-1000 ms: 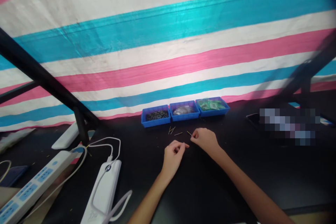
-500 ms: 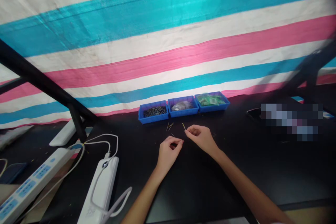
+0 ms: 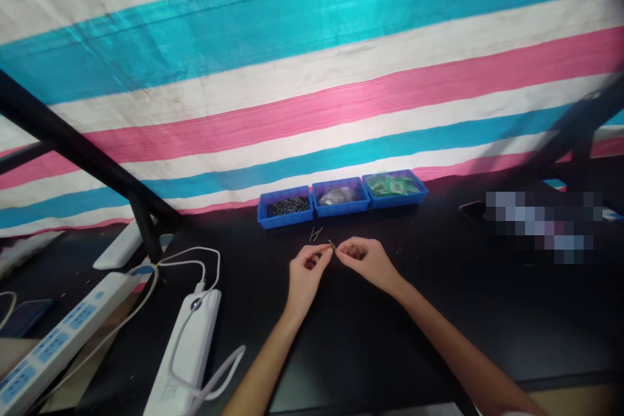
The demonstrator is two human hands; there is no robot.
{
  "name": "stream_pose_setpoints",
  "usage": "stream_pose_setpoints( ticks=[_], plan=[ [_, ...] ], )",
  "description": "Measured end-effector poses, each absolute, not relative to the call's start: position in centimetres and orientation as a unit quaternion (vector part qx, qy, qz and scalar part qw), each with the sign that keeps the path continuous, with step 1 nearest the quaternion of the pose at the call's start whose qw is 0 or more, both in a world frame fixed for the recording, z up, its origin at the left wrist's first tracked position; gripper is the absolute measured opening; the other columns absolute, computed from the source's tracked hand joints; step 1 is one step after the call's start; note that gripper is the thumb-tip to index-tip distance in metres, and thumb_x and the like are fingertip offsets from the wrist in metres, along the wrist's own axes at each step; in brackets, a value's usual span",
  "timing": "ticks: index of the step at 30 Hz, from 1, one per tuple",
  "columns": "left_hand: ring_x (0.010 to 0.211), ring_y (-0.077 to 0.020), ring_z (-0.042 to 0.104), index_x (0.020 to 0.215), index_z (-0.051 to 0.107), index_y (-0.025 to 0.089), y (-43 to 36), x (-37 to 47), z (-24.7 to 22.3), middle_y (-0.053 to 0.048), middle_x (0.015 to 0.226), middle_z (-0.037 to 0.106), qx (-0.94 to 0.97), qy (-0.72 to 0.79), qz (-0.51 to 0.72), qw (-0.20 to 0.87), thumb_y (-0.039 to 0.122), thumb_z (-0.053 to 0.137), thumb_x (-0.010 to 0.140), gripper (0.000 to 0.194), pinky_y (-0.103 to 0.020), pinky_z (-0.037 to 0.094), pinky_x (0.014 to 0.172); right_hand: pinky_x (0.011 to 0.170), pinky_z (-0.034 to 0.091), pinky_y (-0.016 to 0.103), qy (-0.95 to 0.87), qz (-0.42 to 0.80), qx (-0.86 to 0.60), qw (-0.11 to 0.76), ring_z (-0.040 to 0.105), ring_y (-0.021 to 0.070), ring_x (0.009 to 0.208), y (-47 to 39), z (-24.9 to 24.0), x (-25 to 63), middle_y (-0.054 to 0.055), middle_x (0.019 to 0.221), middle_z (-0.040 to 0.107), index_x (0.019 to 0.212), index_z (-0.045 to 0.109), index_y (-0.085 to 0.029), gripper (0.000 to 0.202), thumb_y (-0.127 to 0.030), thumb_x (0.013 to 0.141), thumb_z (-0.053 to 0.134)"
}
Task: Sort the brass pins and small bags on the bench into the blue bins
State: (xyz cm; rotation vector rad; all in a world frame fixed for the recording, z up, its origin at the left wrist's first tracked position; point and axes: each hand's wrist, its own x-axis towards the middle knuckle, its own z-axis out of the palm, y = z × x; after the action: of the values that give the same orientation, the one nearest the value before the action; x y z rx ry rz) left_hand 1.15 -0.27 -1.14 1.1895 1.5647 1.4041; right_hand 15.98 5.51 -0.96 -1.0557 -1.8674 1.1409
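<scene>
My left hand [image 3: 305,273] and my right hand [image 3: 368,261] meet over the black table, fingertips almost touching. Between them is a small brass-coloured screw [image 3: 332,244], pinched by both hands; its lower end is hidden by the fingers. Just beyond, a few loose screws [image 3: 316,234] lie on the table. Behind these stand three blue trays in a row: the left tray [image 3: 287,222] holds many dark screws, the middle tray [image 3: 342,210] clear plastic bags, and the right tray [image 3: 397,200] green and clear packets.
A white power bank [image 3: 182,351] with a looped cable lies at the left, beside a long power strip [image 3: 63,331]. A dark phone [image 3: 472,209] lies at the right near a blurred patch. Black frame bars [image 3: 73,143] and a striped sheet [image 3: 292,110] stand behind.
My left hand has moved up and my right hand slightly left, bringing their fingertips together. The screw from my right fingertips is now between both hands.
</scene>
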Motion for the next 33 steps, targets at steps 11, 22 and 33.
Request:
stream_pose_setpoints(
  ticks=[11, 22, 33],
  plan=[
    [0.066, -0.0117, 0.053, 0.074, 0.071, 0.017, -0.4, 1.2, -1.5, -0.004, 0.081, 0.06, 0.454, 0.587, 0.551, 0.382, 0.035, 0.068, 0.066, 0.02, -0.023, 0.041, 0.057, 0.048, 0.037, 0.02, -0.724, 0.48, -0.372, 0.327, 0.047, 0.0079, 0.051, 4.3, -1.2, 14.9, -0.002, 0.055, 0.057, 0.062, 0.063, -0.016, 0.019, -0.03, 0.072, 0.057],
    [0.055, -0.0055, 0.044, 0.074, 0.069, 0.017, -0.2, 0.8, -1.1, -0.002, 0.084, 0.06, 0.435, 0.581, 0.573, 0.381, 0.033, 0.068, 0.066, 0.018, -0.021, 0.036, 0.052, 0.052, 0.04, 0.022, -0.669, 0.521, -0.398, 0.351, 0.053, 0.0102, 0.056, 5.1, -0.6, 15.8, 0.002, 0.066, 0.065, 0.075, 0.068, -0.015, 0.024, -0.038, 0.07, 0.062],
    [0.052, -0.0053, 0.042, 0.081, 0.067, 0.017, -0.7, 1.7, -1.1, -0.001, 0.078, 0.055, 0.511, 0.581, 0.531, 0.345, 0.035, 0.063, 0.071, 0.021, -0.021, 0.034, 0.05, 0.058, 0.043, 0.023, -0.61, 0.586, -0.397, 0.357, 0.054, 0.0102, 0.061, 5.8, -1.1, 15.6, 0.0, 0.065, 0.061, 0.073, 0.063, -0.015, 0.026, -0.041, 0.067, 0.066]
  ],
)
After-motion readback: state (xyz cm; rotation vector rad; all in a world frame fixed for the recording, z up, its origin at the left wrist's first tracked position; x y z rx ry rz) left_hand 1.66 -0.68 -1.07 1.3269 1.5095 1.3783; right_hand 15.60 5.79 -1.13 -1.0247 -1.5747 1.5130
